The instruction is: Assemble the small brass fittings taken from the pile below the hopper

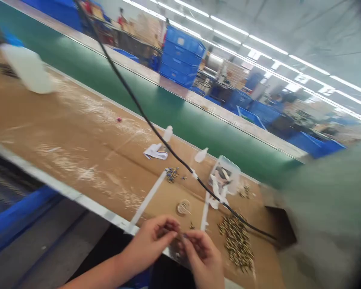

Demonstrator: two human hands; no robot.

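Two bare hands at the near edge of a cardboard-covered counter (78,124), as I view them remotely through the head camera. The left hand (161,239) and the right hand (203,255) face each other, fingertips nearly meeting. Each grip is drawn in to a narrow pinch, thumb toward forefinger; a small dark detail shows at the right fingertips, but blur prevents my saying whether either hand holds a part, or whether both share one.

The governing relation, as I judge it, is that between the fingertips and the brass-coloured parts. The large heap (237,245) lies to the right of both hands, well clear of the pinch, and the right hand is plainly the nearer. The heap is elongated, its long axis slanting from upper left to lower right in my tilted view; the axes of single pieces are too small for me to read. A few loose pieces (192,225) lie just beyond the right fingertips, much closer than the heap. Farther out, past a small round container (183,207) with a thin stick across it, lies a smaller cluster with blue touches (171,174), near the far end of the left tape strip (147,202).
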